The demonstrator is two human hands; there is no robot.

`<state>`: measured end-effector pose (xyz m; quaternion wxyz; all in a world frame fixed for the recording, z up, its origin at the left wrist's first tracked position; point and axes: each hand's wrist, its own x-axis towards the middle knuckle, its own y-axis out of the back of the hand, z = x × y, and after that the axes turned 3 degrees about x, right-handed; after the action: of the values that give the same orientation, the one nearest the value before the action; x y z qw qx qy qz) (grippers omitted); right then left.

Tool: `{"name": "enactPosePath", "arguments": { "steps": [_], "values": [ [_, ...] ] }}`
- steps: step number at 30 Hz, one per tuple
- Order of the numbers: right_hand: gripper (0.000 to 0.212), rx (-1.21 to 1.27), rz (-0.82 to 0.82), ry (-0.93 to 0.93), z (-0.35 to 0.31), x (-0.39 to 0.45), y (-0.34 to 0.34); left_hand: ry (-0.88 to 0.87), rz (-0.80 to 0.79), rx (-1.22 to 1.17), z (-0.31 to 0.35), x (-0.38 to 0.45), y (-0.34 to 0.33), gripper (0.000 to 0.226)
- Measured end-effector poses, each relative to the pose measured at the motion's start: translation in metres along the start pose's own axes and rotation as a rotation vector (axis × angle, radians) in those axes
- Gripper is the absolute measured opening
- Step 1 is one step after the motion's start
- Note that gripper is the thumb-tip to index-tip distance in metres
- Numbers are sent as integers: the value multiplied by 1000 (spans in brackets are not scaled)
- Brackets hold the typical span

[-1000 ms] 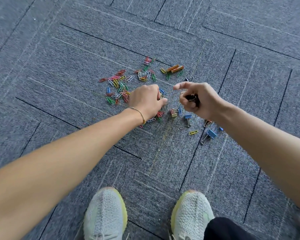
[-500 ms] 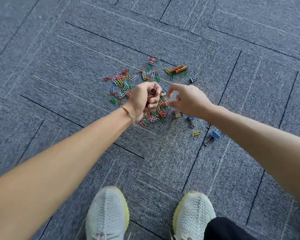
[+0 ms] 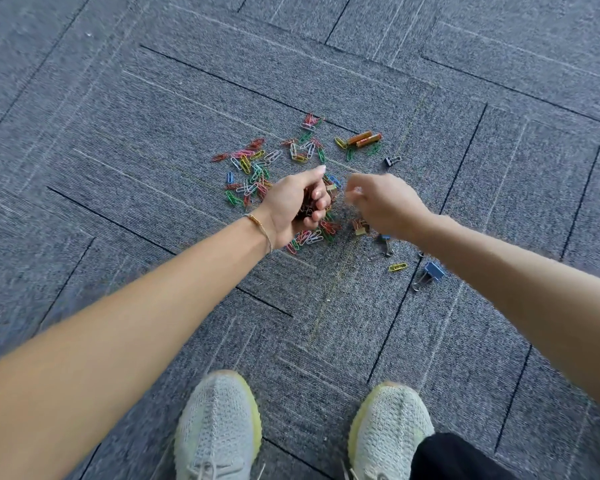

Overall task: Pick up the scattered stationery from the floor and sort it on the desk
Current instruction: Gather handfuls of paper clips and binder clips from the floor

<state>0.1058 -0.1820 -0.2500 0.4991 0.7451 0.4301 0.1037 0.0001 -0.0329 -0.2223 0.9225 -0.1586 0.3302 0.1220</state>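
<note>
Dozens of coloured paper clips (image 3: 257, 168) are scattered on the grey carpet (image 3: 118, 133) in the upper middle of the frame, mostly just above and to the left of the left hand (image 3: 293, 204). That hand is held over the pile with its fingers curled round a dark bunch of clips, the thumb stretched upward. More clips (image 3: 312, 237) are seen directly below it. The right hand (image 3: 387, 202) is blurred just to the right, close to the left hand without touching; whether anything is pinched in it cannot be told. Two orange tubes (image 3: 366, 138) lie above both hands, a small black binder clip (image 3: 390, 161) just above the right hand, and a blue binder clip (image 3: 432, 271) below the right forearm.
</note>
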Motion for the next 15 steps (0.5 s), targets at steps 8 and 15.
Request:
{"name": "enactPosePath", "arguments": {
  "steps": [8,15],
  "values": [
    [29,1250,-58,-333,24,-18,19,66,25,327,-17,3,-22,27],
    [43,1610,-117,-370,30,-29,28,-251,345,1406,-29,11,-48,74]
  ]
}}
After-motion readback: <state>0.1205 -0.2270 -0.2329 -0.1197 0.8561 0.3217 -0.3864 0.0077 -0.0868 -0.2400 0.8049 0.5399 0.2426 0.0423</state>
